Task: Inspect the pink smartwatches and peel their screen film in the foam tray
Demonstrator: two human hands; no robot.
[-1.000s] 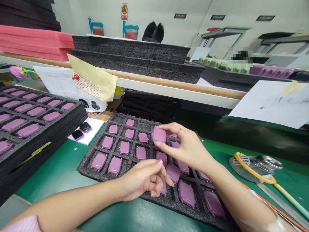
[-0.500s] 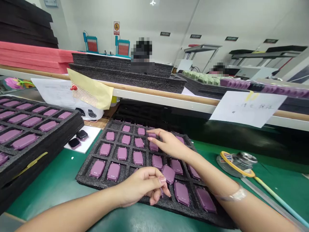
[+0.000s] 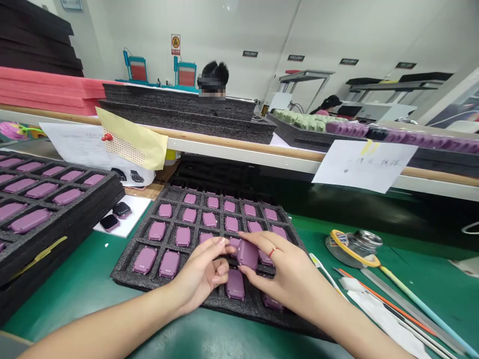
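Observation:
A black foam tray with square pockets lies on the green mat in front of me, with several purple watch bodies in it. My right hand hovers over the tray's near middle and pinches one purple watch body between thumb and fingers. My left hand sits just to its left with fingers curled, fingertips close to that same piece; I cannot tell whether they hold anything. Another purple piece lies in the pocket below the two hands.
A stack of foam trays filled with purple pieces stands at the left. Two dark watches rest on a white card. A round metal tin, rulers and a pencil lie at the right. A shelf rail crosses behind.
My right hand has drawn back from the far rows to the near middle and now holds a purple piece. My left hand has risen towards it. The camera has tilted slightly.

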